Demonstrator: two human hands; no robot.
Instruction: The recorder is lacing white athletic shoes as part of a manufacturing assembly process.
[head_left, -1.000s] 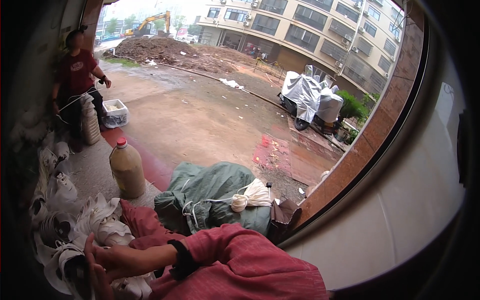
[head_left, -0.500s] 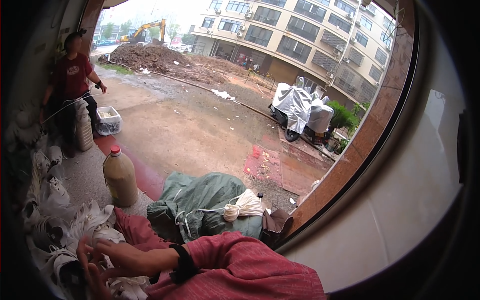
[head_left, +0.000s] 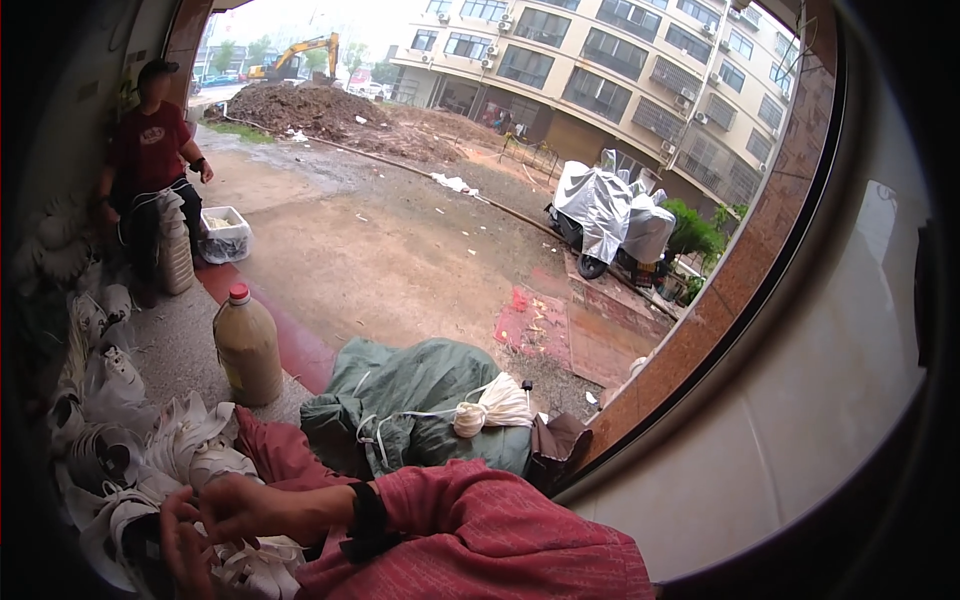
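Note:
My right hand (head_left: 250, 508), with a black band around its wrist, reaches leftward with its fingers bent in. Close against it, my left hand (head_left: 186, 545) is partly seen, its fingers curled upward. Whatever lies between the fingers is hidden. Both hands are just above a heap of white shoes (head_left: 190, 440) at the lower left. One white shoe with laces (head_left: 120, 515) lies beside my left hand, and another pale laced piece (head_left: 265, 568) shows below my right hand.
A green cloth sack (head_left: 420, 375) bears a bundle of white cords (head_left: 500, 402). Left of it stands a large red-capped plastic bottle (head_left: 248, 350). Another person (head_left: 150, 150) is farther back, near a white box (head_left: 228, 238). A doorway frame (head_left: 720, 300) runs along the right.
The view has shifted slightly. My right hand's fingers have drawn in closer together, and both hands stay over the shoes. The other person's arm has shifted slightly.

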